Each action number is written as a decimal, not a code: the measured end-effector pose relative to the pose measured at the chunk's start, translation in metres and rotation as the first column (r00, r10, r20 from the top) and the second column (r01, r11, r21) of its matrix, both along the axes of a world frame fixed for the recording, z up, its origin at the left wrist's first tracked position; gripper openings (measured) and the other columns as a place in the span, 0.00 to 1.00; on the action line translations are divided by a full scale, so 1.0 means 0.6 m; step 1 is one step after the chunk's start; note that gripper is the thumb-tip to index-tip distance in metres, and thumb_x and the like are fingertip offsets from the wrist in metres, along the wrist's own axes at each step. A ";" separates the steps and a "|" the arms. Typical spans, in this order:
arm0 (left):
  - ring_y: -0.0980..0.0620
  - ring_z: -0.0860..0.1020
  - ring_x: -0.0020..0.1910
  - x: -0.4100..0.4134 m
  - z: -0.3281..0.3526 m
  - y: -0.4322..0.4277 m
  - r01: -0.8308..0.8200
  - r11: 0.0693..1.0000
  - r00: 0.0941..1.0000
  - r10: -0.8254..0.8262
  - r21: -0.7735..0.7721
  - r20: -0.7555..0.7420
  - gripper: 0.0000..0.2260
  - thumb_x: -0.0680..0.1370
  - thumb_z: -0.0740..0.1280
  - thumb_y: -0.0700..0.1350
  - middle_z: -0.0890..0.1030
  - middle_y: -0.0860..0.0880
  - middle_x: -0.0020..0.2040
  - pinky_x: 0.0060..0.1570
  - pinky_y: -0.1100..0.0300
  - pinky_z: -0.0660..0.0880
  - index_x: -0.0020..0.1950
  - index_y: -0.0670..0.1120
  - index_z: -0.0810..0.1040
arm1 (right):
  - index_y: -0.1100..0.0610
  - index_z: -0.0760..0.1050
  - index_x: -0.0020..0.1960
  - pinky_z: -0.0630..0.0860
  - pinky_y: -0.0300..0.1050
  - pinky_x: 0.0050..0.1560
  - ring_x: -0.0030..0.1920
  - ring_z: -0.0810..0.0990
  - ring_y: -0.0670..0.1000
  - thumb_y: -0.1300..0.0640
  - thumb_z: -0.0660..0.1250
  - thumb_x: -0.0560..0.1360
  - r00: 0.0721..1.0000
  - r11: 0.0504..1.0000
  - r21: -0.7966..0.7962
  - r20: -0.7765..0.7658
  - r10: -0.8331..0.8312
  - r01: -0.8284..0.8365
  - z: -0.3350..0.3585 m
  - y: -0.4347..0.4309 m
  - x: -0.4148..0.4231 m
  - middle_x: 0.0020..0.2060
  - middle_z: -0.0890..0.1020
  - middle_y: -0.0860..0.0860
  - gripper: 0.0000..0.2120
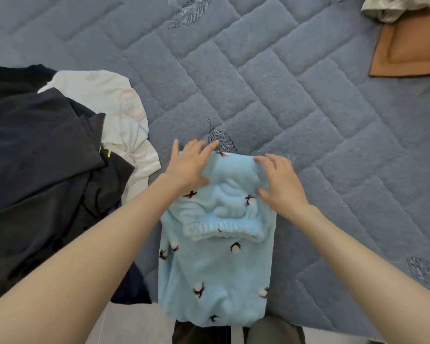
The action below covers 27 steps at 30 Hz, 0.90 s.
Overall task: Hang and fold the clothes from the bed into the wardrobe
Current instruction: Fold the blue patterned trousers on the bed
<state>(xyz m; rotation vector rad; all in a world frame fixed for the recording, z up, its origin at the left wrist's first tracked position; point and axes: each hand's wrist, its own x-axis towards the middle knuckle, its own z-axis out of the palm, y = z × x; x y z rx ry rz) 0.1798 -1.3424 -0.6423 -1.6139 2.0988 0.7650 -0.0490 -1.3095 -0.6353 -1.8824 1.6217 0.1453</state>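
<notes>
Hands on a blue fleece garment [216, 269], which lies folded lengthwise on the quilted bed cover [283, 95] at the near edge of the bed, its lower end reaching just over the person's trousers [271, 331]; the left hand [189, 167] lies flat on the far left corner, fingers straight and spread, tips reaching past the fabric edge towards the cover; the right hand [281, 184] rests on the far right corner, fingers apart and slightly bent, thumb laid on the pile; both hands press on the cloth rather than pinch it. The fleece is thick, soft and fuzzy, printed with small white tufts on dark brown sprigs; it bunches into wrinkles between the two thumbs; a ribbed elastic band [224, 229] crosses the middle of the fold. The bed cover is grey-blue and matte, stitched into a brick-like zigzag of padded rectangles, with silvery embroidered leaf motifs [189, 14]. To the left, a heap of dark clothes [35, 157], smooth and creased, bears a small yellow tag [109, 153], too small to read; a white garment [119, 105], partly under the heap, shows a faint circular print, too pale to read. At the far right lie a tan cushion [412, 48] with a flat stitched border and, beside it, a crumpled pale cloth [392, 8].
</notes>
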 end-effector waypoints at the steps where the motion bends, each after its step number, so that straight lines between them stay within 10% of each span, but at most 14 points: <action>1: 0.48 0.59 0.73 -0.004 -0.003 -0.009 0.038 0.996 0.998 -0.043 0.080 0.050 0.40 0.73 0.70 0.52 0.62 0.47 0.72 0.71 0.37 0.44 0.78 0.51 0.51 | 0.53 0.60 0.73 0.59 0.51 0.70 0.68 0.63 0.56 0.58 0.69 0.71 0.999 0.998 0.063 -0.028 0.028 -0.026 -0.005 -0.011 0.003 0.67 0.67 0.53 0.34; 7: 0.44 0.69 0.65 -0.016 -0.002 -0.026 0.072 0.969 0.973 -0.120 0.236 0.198 0.33 0.67 0.75 0.51 0.70 0.45 0.64 0.70 0.42 0.56 0.65 0.45 0.63 | 0.56 0.72 0.56 0.65 0.51 0.60 0.60 0.71 0.57 0.46 0.75 0.66 0.945 0.972 0.194 -0.273 0.180 -0.130 0.004 -0.046 0.012 0.54 0.74 0.53 0.25; 17: 0.44 0.76 0.58 0.005 0.148 -0.065 -0.004 0.959 0.983 -0.048 0.285 0.176 0.33 0.68 0.75 0.50 0.76 0.44 0.58 0.50 0.53 0.72 0.66 0.49 0.62 | 0.50 0.65 0.42 0.63 0.45 0.32 0.43 0.75 0.55 0.49 0.73 0.64 0.994 0.976 0.202 -0.069 0.090 -0.074 0.146 -0.073 -0.006 0.39 0.75 0.48 0.18; 27: 0.42 0.72 0.54 -0.017 0.277 -0.174 0.021 0.898 0.996 0.021 -0.440 0.090 0.17 0.71 0.64 0.38 0.74 0.45 0.53 0.44 0.54 0.57 0.58 0.45 0.67 | 0.56 0.68 0.45 0.54 0.44 0.28 0.46 0.71 0.57 0.60 0.69 0.68 0.991 0.917 -0.382 -0.013 -0.133 0.118 0.253 -0.210 -0.015 0.41 0.71 0.50 0.11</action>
